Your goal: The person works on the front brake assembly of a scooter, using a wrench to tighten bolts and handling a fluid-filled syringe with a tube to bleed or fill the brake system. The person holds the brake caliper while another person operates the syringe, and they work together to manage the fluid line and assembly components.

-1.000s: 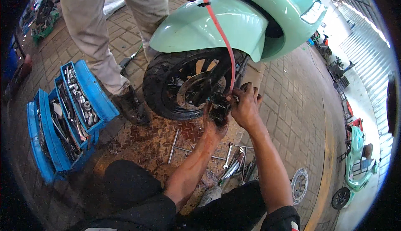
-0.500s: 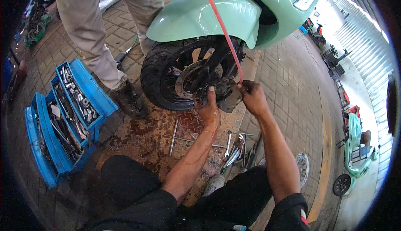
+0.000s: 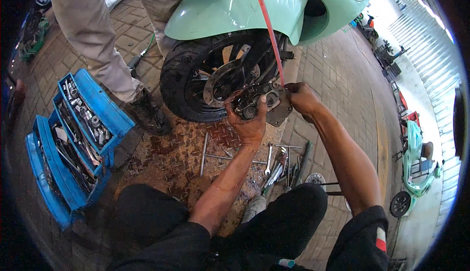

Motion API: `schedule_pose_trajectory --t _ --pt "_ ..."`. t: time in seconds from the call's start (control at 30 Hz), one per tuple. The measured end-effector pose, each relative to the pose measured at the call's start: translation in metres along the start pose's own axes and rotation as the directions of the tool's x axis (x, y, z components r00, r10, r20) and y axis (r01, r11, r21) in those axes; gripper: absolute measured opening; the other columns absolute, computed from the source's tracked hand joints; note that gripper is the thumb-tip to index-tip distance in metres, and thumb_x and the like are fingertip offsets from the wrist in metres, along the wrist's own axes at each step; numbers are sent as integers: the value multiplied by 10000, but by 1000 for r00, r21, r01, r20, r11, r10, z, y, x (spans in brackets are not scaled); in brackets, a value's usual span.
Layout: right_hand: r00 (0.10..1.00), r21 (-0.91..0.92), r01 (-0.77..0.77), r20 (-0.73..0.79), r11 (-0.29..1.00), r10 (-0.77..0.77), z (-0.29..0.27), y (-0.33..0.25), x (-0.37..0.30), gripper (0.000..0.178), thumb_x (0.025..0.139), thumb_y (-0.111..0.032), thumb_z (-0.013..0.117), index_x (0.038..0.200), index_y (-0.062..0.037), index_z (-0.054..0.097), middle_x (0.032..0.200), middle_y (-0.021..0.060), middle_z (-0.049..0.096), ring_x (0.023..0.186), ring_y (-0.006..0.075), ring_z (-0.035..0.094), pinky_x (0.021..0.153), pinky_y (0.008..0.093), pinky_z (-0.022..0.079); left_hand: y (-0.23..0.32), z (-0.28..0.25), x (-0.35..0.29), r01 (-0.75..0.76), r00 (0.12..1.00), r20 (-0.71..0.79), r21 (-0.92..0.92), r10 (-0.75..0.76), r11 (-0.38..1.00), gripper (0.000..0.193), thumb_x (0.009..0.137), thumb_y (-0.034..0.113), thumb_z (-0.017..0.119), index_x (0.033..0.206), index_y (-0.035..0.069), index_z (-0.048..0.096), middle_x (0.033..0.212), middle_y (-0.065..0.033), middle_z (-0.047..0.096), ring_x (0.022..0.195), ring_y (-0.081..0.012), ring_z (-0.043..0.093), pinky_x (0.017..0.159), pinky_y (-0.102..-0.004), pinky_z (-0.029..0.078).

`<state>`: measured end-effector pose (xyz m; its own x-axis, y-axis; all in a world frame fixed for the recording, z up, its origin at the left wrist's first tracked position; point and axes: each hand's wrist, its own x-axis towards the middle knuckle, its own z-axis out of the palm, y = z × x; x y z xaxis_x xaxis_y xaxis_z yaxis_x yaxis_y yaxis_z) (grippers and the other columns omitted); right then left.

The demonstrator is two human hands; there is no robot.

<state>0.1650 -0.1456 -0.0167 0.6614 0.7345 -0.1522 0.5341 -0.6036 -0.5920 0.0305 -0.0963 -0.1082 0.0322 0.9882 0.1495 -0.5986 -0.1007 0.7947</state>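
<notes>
A greasy brake caliper (image 3: pixel 259 99) with round pistons is held in my left hand (image 3: pixel 250 130), its thumb lying across the front and fingers wrapped round the far side. A flat grey plate (image 3: pixel 280 111) shows at the caliper's right side. My right hand (image 3: pixel 302 99) is closed at the caliper's upper right, by the lower end of a translucent pink tube (image 3: pixel 268 23). Its fingertips are partly hidden, but they seem to pinch that end. Just behind stands the scooter's front wheel (image 3: pixel 177 85) with its brake disc (image 3: pixel 212 87), under a mint-green fender (image 3: pixel 230 9).
A blue cantilever toolbox (image 3: pixel 105 107) full of sockets and wrenches stands open at left. Another person's legs (image 3: pixel 88 31) are beside the wheel. On the rusty metal plate (image 3: pixel 161 148) lie T-handle wrenches (image 3: pixel 204 156) and a spanner (image 3: pixel 269 159). A second green scooter (image 3: pixel 416 173) stands far right.
The caliper has turned in my left hand, so its pistons now face me. My right hand has shifted slightly up and right. The other person's hand on the tube has left the view.
</notes>
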Motion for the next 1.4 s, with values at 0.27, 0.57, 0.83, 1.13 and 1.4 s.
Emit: schedule_pose_trajectory --t 0.27,0.57,0.83,1.13,1.4 --pt "959 137 -230 202 964 200 -3 -2 9 193 791 -135 559 879 -35 699 719 42 580 595 157 465 504 332 356 1 -2 0 -135 990 59 61 131 989 576 728 188 817 1145 -8 471 1100 -137 568 1006 -224 584 894 -332 478" --pt "892 -201 -109 413 974 185 -22 -5 29 222 851 -244 559 693 -87 552 603 7 453 505 131 372 452 327 292 -9 -1 2 -248 965 104 82 239 965 634 684 216 845 1147 -1 469 1107 -152 560 1040 -250 569 916 -363 470" --pt "901 -188 -226 332 956 279 -17 -8 31 295 865 -269 555 622 -120 480 562 -9 391 471 128 325 419 323 248 -7 0 0 -217 972 92 12 215 976 644 669 213 845 1149 4 470 1076 -144 577 981 -238 593 877 -341 488" --pt "905 -157 -256 307 954 293 -17 -6 29 238 858 -258 534 664 -123 506 554 -16 388 461 115 330 414 320 246 -1 -1 1 -269 956 144 79 256 960 590 702 147 830 1156 41 468 1175 -146 565 1033 -232 593 886 -327 497" --pt "932 -392 342 256 854 -255 -18 18 28 219 770 -162 617 898 6 674 901 240 654 872 380 662 754 427 534 -12 5 -4 114 993 2 24 -114 993 551 757 186 806 1165 14 478 1081 -114 600 973 -185 586 898 -314 465"
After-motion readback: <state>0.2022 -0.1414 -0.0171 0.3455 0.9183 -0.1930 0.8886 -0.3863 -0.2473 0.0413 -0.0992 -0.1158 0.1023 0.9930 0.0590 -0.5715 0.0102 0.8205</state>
